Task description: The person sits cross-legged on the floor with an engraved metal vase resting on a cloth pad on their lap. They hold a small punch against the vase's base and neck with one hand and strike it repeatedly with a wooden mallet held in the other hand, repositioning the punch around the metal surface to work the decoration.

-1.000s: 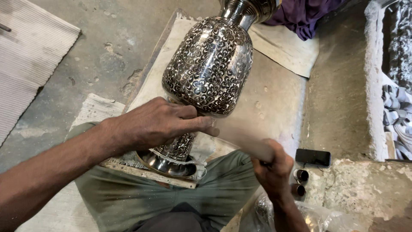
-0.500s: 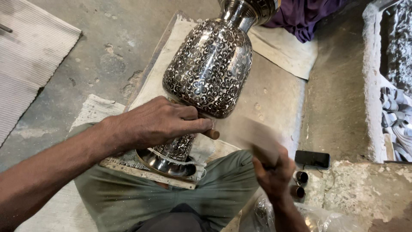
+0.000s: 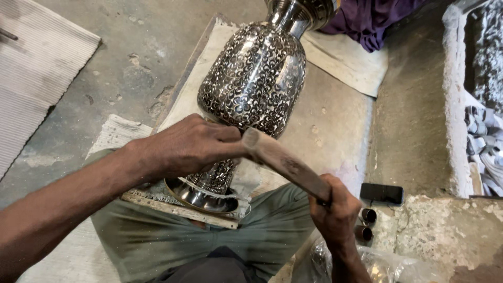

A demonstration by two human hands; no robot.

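Below, seen from a camera on the person's head, looking down at their lap:
Vase: a tall metal vase [image 3: 251,78] covered in fine black and silver scrollwork lies tilted across a pale cloth [image 3: 335,126], its foot toward the person and its neck pointing away.
Vase foot: the round polished base [image 3: 201,196] rests on a flat wooden board [image 3: 178,209] set on the person's knees.
Left hand: the left hand [image 3: 186,144] is curled into a loose fist against the lower belly of the vase; whatever its fingers pinch is hidden, so I cannot tell what it grips.
Right hand: the right hand [image 3: 335,212] is wrapped tight around the lower end of a wooden mallet [image 3: 285,160].
Mallet: the rounded top of the wood meets the left hand's knuckles, just beside the vase body.
Clothing: green trousers [image 3: 262,241] cover the crossed legs under the board.
Nearby: a small black rectangular object [image 3: 381,193] and two short dark cylinders [image 3: 365,224] sit on the concrete ledge to the right.
Background: purple fabric [image 3: 372,18] is bunched beyond the vase neck, and a ribbed grey mat [image 3: 36,68] lies on the floor to the left.
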